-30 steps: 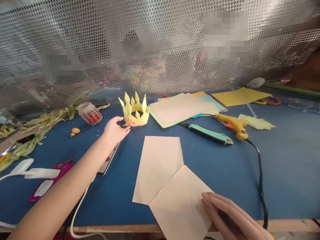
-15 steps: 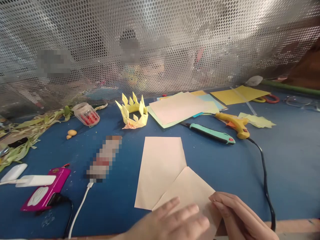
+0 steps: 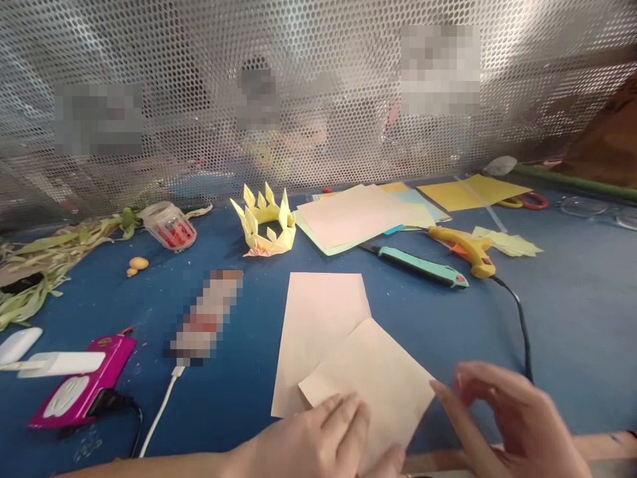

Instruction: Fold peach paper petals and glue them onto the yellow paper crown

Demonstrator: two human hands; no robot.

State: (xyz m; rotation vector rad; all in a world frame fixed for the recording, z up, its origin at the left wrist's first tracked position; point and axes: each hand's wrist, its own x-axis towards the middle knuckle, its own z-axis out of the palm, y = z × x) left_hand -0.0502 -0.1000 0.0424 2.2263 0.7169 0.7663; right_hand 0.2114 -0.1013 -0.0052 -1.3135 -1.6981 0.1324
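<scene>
Two pale peach paper sheets lie on the blue table near the front edge. The upper sheet (image 3: 368, 378) lies skewed over the lower sheet (image 3: 321, 318). My left hand (image 3: 323, 441) rests flat on the near corner of the upper sheet, fingers stretched out. My right hand (image 3: 512, 418) hovers at that sheet's right corner, fingers apart and curled, fingertips at the paper's edge. It holds nothing that I can see. A folded yellow paper crown (image 3: 266, 222) stands farther back, out of reach of both hands.
A stack of coloured paper (image 3: 358, 216), a teal utility knife (image 3: 418, 264) and a yellow glue gun (image 3: 465, 249) with its black cord lie behind. At left are a pink device (image 3: 79, 388), a white cable (image 3: 159, 415) and green strips (image 3: 44, 259). Perforated metal mesh (image 3: 318, 86) closes the back.
My left hand left the yellow crown and came back onto the upper sheet. The sheet has turned and shifted left. My right hand lifted off it to its right corner.
</scene>
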